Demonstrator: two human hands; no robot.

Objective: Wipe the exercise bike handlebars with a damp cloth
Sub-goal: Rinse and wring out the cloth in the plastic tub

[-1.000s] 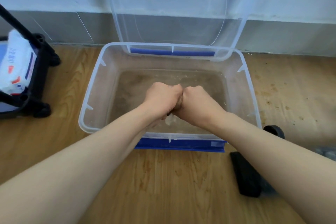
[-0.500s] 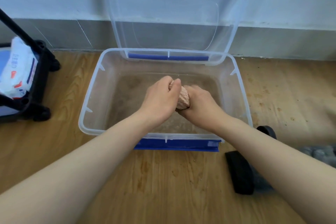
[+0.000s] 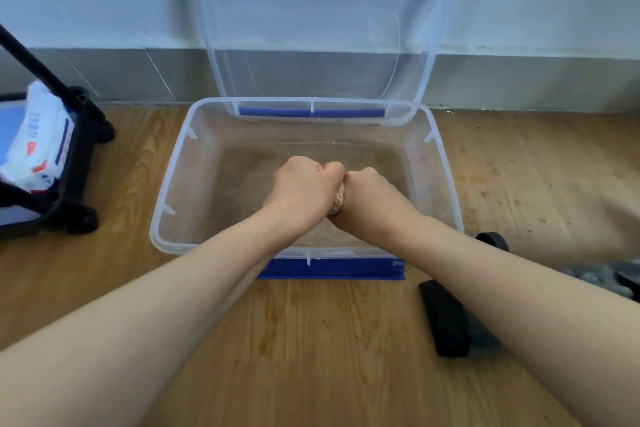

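Cloth: pinkish-beige, bunched into a tight wad; only a small strip is seen between the two fists, above the inside of the tub.
Left hand: fingers are clenched into a fist around the left part of the cloth; knuckles are pressed against those of the other hand.
Right hand: fingers are clenched around the right part of the cloth; the fist is held touching the left one, over the middle of the tub.
Forearms: bare, extended from the bottom corners of the view and brought together over the near rim of the tub.
Tub: clear plastic, rectangular, set on the floor close to the wall; a shallow layer of cloudy brownish water is seen in the bottom.
Lid: clear plastic, stood up at the far edge of the tub and leaned against the wall; a blue latch strip is seen along its lower edge.
Blue latch: fixed along the near outer side of the tub, at floor level.
Floor: wood-patterned; darker specks and stains are noted to the right of the tub.
Black frame: stood on the floor to the left, well apart from the tub; a white packet with red and blue print is held within it.
Black object: laid on the floor near the right forearm; its identity cannot be told.
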